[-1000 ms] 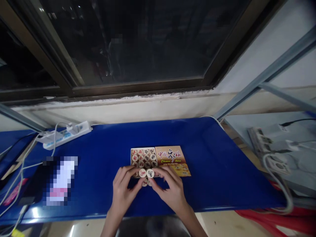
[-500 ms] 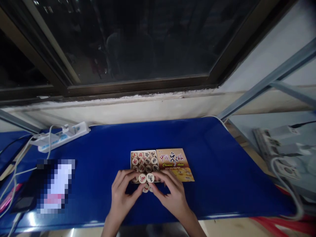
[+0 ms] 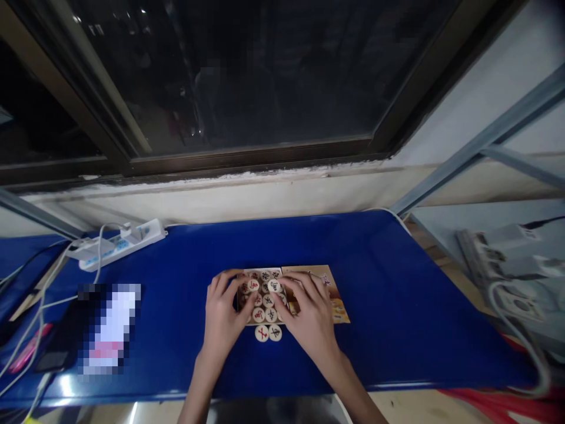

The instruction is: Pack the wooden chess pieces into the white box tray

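Between the thumb and fingers of my left hand (image 3: 225, 303) is a round Chinese chess piece with a red character (image 3: 253, 285). My right hand (image 3: 311, 303) pinches a matching piece with a black character (image 3: 273, 285). Both are held above a shallow box (image 3: 263, 323) filled with rows of similar pieces, partly covered by my hands. Against the box's right side lies its printed lid (image 3: 339, 297), which my right hand partly hides. Two loose pieces, one red-marked (image 3: 262, 333) and one black-marked (image 3: 275, 333), lie side by side on the table just in front of the box.
The blue table (image 3: 397, 330) stands against a wall below a dark window. A white power strip (image 3: 123, 244) with cables lies at the back left. A phone with a blurred screen (image 3: 112, 330) and a pink object (image 3: 30, 347) are at the left. Another socket strip (image 3: 481, 265) sits at the right.
Both hands have moved away from me, carrying the two pieces from the box's near edge to over its far rows, and spread slightly apart. The two loose pieces now show fully.
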{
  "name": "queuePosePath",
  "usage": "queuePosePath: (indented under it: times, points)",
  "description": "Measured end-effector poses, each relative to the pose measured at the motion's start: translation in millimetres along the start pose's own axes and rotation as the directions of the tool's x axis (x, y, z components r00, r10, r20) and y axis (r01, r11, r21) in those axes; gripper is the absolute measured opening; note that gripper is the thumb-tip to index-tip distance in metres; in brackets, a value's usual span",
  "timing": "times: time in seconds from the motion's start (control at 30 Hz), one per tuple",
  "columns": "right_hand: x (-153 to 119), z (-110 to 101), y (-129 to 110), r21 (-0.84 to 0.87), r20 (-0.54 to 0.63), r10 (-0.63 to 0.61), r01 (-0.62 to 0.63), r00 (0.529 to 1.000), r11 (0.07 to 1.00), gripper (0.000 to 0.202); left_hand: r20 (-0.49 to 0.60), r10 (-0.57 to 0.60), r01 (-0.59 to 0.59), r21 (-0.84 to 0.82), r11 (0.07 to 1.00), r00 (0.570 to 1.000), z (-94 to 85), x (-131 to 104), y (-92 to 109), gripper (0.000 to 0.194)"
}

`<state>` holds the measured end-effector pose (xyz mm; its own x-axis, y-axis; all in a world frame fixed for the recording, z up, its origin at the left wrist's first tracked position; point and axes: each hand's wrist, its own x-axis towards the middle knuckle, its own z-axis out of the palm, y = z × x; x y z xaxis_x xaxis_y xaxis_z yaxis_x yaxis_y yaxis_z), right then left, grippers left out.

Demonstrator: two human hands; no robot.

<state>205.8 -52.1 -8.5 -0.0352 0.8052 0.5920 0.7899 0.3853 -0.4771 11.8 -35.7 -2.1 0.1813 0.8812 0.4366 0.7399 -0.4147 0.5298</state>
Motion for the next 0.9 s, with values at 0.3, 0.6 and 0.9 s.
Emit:
queuePosePath:
  times: [0.3, 0.6, 0.9]
  points:
    - [0.3, 10.2, 6.1, -0.072, 0.114, -0.034, 0.042, 0.993, 0.997, 0.019, 0.041, 0.0, -0.003, 0.079, 0.997, 0.999, 6.8, 1.0, 0.3, 0.022]
    - [-1.6, 17.0, 6.5, -0.047, 0.103, -0.042, 0.047, 0.994, 0.998, 0.019, 0.034, 0.001, -0.003, 0.039, 0.999, 0.999, 8.0, 0.7, 1.4, 0.019]
    - [-6.4, 3.0, 0.1, 0.029, 0.047, -0.052, 0.051, 0.998, 0.998, 0.04, 0.012, -0.024, 0.024, -0.027, 0.999, 1.0, 4.9, 0.9, 0.3, 0.03]
